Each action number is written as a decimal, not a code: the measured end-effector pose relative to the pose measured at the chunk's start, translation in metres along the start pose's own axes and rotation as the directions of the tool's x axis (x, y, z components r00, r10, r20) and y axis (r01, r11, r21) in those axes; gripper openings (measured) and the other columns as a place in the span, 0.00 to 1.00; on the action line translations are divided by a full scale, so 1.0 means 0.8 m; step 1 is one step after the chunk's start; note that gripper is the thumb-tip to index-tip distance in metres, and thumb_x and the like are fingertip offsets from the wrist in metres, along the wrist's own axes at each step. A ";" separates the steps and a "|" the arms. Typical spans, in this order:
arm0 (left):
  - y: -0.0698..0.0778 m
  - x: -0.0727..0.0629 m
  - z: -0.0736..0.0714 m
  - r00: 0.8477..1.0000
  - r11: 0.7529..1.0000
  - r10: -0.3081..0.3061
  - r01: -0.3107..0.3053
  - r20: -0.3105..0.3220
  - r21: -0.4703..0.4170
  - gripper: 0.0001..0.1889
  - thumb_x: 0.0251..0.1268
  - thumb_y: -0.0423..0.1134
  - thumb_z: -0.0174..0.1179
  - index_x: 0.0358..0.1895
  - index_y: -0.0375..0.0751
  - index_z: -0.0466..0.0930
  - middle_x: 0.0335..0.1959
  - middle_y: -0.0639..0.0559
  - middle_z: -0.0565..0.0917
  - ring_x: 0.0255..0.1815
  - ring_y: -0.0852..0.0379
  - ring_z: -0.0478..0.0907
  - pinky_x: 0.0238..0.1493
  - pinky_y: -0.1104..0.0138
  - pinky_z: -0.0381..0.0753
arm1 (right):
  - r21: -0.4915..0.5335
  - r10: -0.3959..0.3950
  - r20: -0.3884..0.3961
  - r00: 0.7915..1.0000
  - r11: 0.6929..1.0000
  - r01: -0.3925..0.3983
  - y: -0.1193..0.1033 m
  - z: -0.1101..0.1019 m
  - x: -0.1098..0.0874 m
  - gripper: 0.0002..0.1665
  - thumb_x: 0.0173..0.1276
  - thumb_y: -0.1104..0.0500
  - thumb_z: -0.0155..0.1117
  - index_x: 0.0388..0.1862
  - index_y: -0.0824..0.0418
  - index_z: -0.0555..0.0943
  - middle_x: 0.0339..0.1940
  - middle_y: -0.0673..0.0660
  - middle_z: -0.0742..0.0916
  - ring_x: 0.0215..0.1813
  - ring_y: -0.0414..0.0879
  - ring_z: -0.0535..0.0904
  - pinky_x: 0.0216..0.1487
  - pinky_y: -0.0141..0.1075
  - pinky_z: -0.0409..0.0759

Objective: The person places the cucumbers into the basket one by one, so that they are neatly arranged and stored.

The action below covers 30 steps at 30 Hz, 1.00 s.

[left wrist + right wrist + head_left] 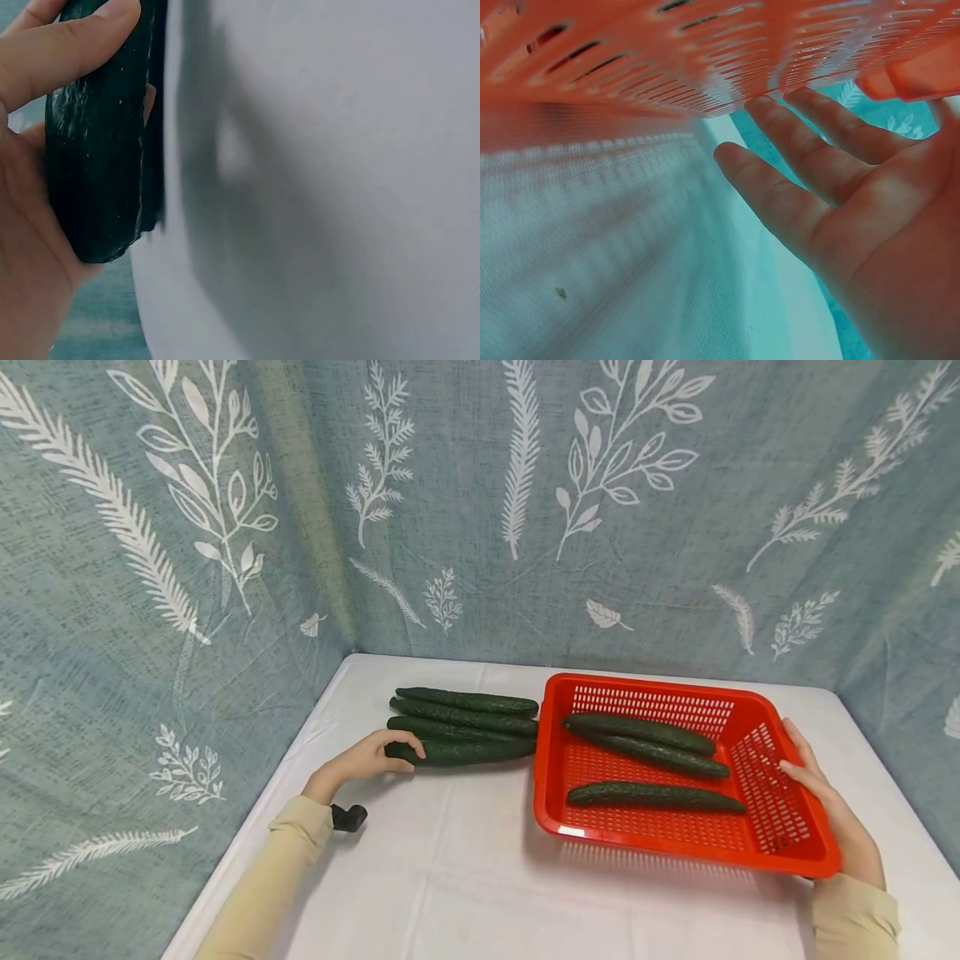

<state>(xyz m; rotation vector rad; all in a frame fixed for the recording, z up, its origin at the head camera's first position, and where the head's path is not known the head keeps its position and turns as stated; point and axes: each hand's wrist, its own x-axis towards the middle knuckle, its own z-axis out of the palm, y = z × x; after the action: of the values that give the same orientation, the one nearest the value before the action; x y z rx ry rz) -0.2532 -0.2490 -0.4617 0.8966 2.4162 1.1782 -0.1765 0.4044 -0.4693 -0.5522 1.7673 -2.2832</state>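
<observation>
Several dark green cucumbers lie side by side on the white cloth, left of a red plastic basket (675, 845). My left hand (371, 755) grips the left end of the nearest cucumber (465, 752). In the left wrist view the thumb lies across that cucumber (97, 165), with a fingertip showing on its far side. Three cucumbers rest inside the basket: two touching at the back and one (652, 794) apart in front. On the basket's right side, my right hand (847, 827) holds the rim with the thumb over it. Its fingers (780, 195) stretch along the outside beneath.
A white cloth (480, 893) covers the table. Patterned blue-green curtains (480, 602) hang behind it and at both sides. The basket's left wall stands close against the right ends of the loose cucumbers. A black strap mount (349, 817) sits at the left wrist.
</observation>
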 end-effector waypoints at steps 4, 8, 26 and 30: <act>0.003 -0.002 -0.009 1.000 1.000 0.002 -0.002 -0.002 -0.009 0.11 0.59 0.33 0.62 0.45 0.48 0.80 0.46 0.50 0.80 0.49 0.55 0.74 0.44 0.60 0.73 | -0.009 0.009 -0.004 1.000 1.000 -0.009 -0.001 0.001 0.000 0.37 0.75 0.67 0.25 0.74 0.34 0.39 0.60 0.36 0.66 0.54 0.32 0.73 0.46 0.29 0.78; 0.009 -0.001 -0.015 1.000 1.000 0.017 -0.017 0.002 0.002 0.11 0.59 0.32 0.61 0.45 0.47 0.80 0.46 0.51 0.80 0.50 0.56 0.74 0.50 0.57 0.71 | -0.003 0.009 -0.004 1.000 1.000 -0.009 -0.001 0.002 0.001 0.37 0.75 0.67 0.25 0.74 0.34 0.39 0.61 0.36 0.66 0.54 0.31 0.73 0.46 0.30 0.78; 0.034 -0.001 -0.038 0.999 0.999 0.021 -0.019 -0.029 0.049 0.11 0.58 0.35 0.63 0.45 0.46 0.80 0.46 0.51 0.81 0.52 0.53 0.75 0.55 0.54 0.71 | 0.005 -0.010 -0.009 1.000 1.000 0.010 0.002 0.002 0.002 0.37 0.74 0.67 0.25 0.74 0.37 0.37 0.61 0.35 0.66 0.55 0.30 0.72 0.47 0.27 0.77; 0.033 -0.006 -0.044 0.999 0.997 0.026 -0.023 -0.038 0.067 0.11 0.58 0.35 0.62 0.45 0.46 0.80 0.47 0.47 0.81 0.54 0.47 0.74 0.55 0.53 0.70 | 0.009 -0.048 0.010 0.999 0.999 0.048 0.003 0.002 0.003 0.38 0.73 0.69 0.23 0.75 0.39 0.36 0.62 0.34 0.66 0.57 0.30 0.71 0.48 0.26 0.76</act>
<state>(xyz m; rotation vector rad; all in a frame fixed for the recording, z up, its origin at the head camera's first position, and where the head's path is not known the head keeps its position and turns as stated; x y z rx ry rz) -0.2569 -0.2606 -0.4192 0.9343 2.4961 1.1398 -0.1781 0.4012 -0.4711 -0.6095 1.7574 -2.3142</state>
